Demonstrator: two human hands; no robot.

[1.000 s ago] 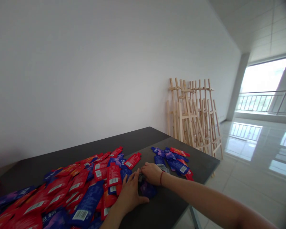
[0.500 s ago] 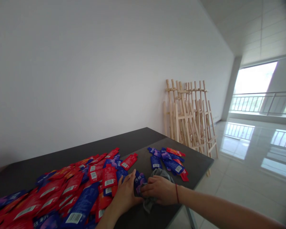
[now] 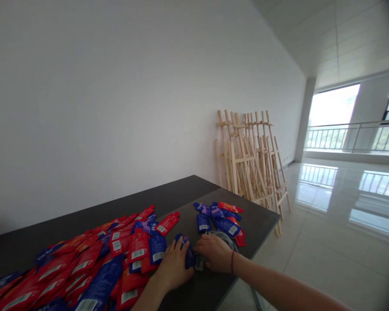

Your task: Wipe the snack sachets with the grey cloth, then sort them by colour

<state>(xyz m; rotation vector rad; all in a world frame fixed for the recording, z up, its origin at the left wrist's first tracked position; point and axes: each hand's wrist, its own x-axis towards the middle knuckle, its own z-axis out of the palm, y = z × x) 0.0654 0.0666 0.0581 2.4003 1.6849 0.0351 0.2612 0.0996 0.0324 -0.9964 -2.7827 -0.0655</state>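
Your left hand point(image 3: 175, 265): palm down, open, fingers laid over a dark blue pouch point(image 3: 190, 258), thumb apart from them along its near end; the pouch lies on the table, partly hidden by your fingers, between your two hands. Your right hand point(image 3: 215, 254): palm down, closed over a grey cloth point(image 3: 225, 238), which is bunched under the fingers and spreads out behind the knuckles; a red cord point(image 3: 232, 261) circles that wrist. Table point(image 3: 178, 196): dark-topped, its right corner beyond your right hand. To the left of your left hand, a large heap of pouches point(image 3: 84, 261), red and blue, overlapping, several with white barcode labels facing up. At the heap's right edge, one red pouch point(image 3: 167, 223), lying flat and slanted. Beyond your right hand, a smaller cluster of pouches point(image 3: 223, 222), blue and red mixed, loosely overlapping. Behind the table, a pale wall point(image 3: 116, 86); leaning against it, a group of wooden easels point(image 3: 244, 158). Farther right, glossy tiled floor point(image 3: 327, 259), a metal railing point(image 3: 358, 134) and a bright window point(image 3: 333, 106).
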